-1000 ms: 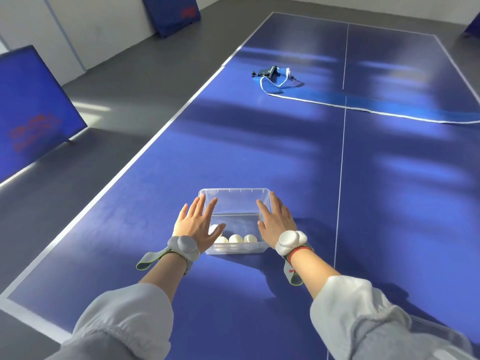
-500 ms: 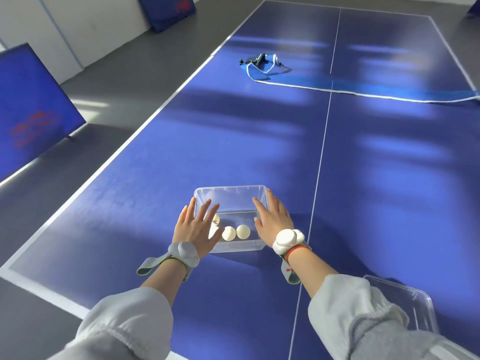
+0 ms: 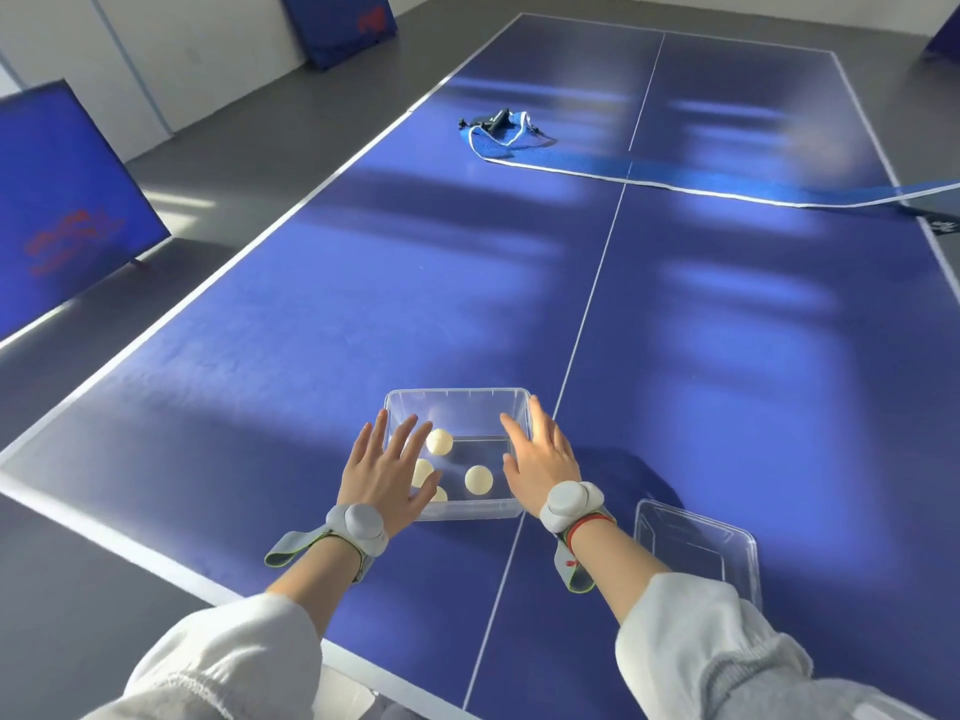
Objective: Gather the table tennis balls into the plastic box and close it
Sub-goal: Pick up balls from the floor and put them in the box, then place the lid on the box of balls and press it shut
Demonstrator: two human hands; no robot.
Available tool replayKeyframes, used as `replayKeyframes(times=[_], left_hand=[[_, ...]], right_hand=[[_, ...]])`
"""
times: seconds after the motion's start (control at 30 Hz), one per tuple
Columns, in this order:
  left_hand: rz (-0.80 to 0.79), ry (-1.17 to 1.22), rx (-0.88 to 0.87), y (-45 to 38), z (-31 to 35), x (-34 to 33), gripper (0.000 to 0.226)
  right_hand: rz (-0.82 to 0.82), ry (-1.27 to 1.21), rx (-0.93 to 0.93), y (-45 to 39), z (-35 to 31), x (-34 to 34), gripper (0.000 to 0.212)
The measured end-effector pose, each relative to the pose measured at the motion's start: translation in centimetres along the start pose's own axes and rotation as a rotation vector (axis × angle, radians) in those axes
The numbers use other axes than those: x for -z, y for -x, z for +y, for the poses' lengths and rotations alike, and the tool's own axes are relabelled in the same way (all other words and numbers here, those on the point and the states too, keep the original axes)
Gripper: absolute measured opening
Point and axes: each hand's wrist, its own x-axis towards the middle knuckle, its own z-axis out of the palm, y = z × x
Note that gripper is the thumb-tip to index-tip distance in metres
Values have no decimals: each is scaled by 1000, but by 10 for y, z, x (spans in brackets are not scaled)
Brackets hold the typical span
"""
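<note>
A clear plastic box [image 3: 457,402] stands open on the blue table, just left of the white centre line. Several white table tennis balls [image 3: 478,479] lie scattered on its floor. My left hand [image 3: 387,472] lies flat over the box's left rim with its fingers spread, covering part of two balls. On the right rim rests my right hand [image 3: 540,457], also flat with fingers apart. Neither hand is closed around anything. The clear lid [image 3: 696,548] lies on the table to the right of my right wrist.
The table's near edge [image 3: 156,558] and left edge run close to the box. A loose blue net with its clamp [image 3: 498,129] lies across the far middle of the table. Blue barrier panels [image 3: 62,200] stand on the grey floor to the left.
The balls, lined up at the box's near wall a second ago, have rolled apart inside it. The lid has come into view on the right. Both hands stay at the box's sides.
</note>
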Motion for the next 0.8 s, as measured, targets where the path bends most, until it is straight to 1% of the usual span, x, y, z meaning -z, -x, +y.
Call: replayKeyframes(times=[0.33, 0.8], left_hand=[[25, 19, -28, 39, 57, -4, 59], [28, 36, -51, 55, 86, -2, 61]], right_hand=[[-7, -35, 2, 59, 44, 5, 55], [-5, -45, -19, 90, 64, 10, 54]])
